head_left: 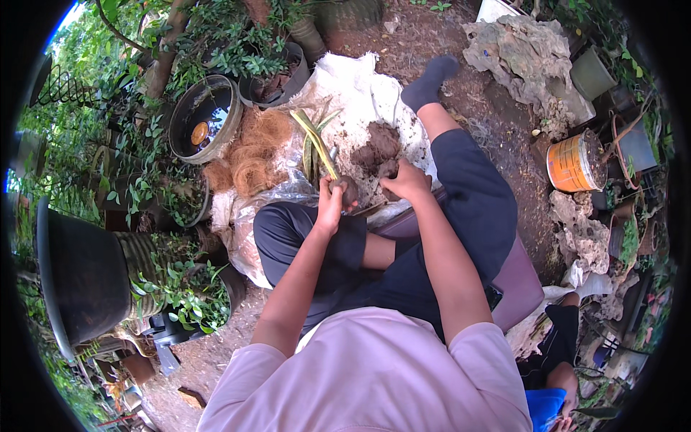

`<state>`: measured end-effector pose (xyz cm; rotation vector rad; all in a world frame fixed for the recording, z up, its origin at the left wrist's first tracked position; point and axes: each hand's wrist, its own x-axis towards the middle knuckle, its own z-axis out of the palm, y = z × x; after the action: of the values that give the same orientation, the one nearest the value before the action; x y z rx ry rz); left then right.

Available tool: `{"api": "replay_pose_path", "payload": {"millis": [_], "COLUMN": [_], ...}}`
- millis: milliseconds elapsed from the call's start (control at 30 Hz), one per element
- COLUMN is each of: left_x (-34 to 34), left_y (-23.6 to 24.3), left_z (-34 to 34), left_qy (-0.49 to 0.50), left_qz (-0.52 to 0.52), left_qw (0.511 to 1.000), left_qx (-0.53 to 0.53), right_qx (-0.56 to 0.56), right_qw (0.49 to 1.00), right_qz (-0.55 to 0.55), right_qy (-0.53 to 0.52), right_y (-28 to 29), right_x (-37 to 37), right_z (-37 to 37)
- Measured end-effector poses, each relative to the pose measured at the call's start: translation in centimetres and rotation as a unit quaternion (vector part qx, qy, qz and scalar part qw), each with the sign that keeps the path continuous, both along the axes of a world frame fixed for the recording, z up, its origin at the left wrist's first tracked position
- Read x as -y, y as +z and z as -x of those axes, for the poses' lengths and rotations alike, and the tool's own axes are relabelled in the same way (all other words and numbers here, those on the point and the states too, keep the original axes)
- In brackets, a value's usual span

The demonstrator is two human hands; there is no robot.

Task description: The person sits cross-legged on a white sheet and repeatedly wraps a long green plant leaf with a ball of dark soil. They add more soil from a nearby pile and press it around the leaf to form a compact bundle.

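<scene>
brown coir [255, 140] is heaped left of the white sack [349, 75]; over the sack's near edge, a strap-leaved plant [314, 138] is pinched at its mud ball [348, 190] by the left hand [331, 207]; on the sack, dark mud [376, 144] is piled; over its right part, a mud lump [389, 171] is clasped by the right hand [410, 181].

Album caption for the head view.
Left hand holds slender yellow-green plant with brown base; right hand grips brown earthy lump.

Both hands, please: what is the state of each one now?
Left hand: closed, holding a plant with a dark soil ball at its base.
Right hand: closed on a dark clump.
</scene>
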<state>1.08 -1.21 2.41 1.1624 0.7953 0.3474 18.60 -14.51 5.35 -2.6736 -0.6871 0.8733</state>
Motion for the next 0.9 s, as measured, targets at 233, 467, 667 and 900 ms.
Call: {"api": "replay_pose_path", "payload": {"millis": [233,467,667,900], "left_x": [-0.3,-0.5,-0.4,-0.3], "left_y": [-0.3,-1.2,-1.0,-0.3], "left_z": [-0.1,-0.3,-0.6,-0.8], "left_qy": [-0.012,-0.015,-0.011,-0.027], "left_qz": [0.016,0.021,0.028,0.011], "left_qw": [1.000,0.999,0.999,0.998], "left_qx": [-0.013,-0.025,-0.030,-0.055], "right_qx": [-0.042,0.246,0.334,0.236], "right_qw": [0.935,0.804,0.764,0.938], "right_qz": [-0.316,-0.533,-0.551,-0.194], "right_qy": [-0.156,-0.092,0.014,0.164], "right_y": [1.8,9.5,7.5,-4.5], "right_x": [-0.3,-5.3,-7.1,-5.4], "right_z": [-3.0,-7.2,-5.4,1.3]}}
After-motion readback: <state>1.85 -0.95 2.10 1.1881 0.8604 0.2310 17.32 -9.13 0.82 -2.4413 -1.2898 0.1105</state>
